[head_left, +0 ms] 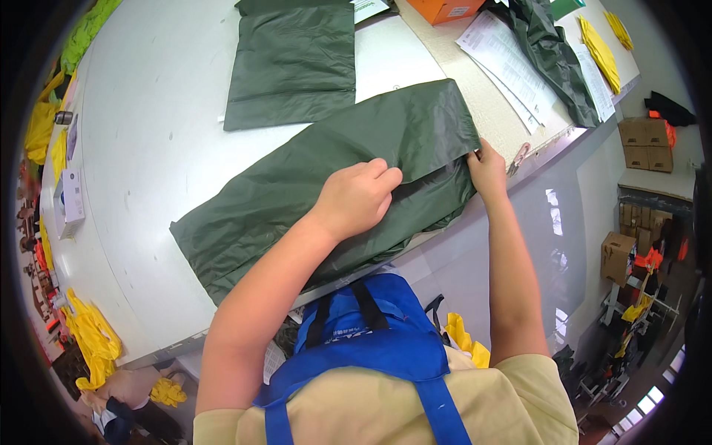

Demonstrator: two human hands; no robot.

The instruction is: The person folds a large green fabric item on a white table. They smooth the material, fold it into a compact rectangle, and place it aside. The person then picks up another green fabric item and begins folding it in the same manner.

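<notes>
A long piece of dark green waterproof fabric [274,196] lies slantwise across the white table's near edge, folded over on itself. My left hand [357,199] is closed on a fold near its middle, the fingers curled and pinching the cloth. At the right end, my right hand [487,170] pinches the corner of the upper layer between thumb and fingers. Between my hands the upper layer's edge stands a little apart from the crumpled layer beneath. A flat, folded green fabric piece [293,63] rests just beyond it.
Printed sheets [512,67], a crumpled green fabric piece [552,55] and yellow folded pieces [599,55] lie at the far right, near an orange box [445,9]. A small white box [70,196] stands at the left. Cardboard boxes [645,144] are stacked off to the right.
</notes>
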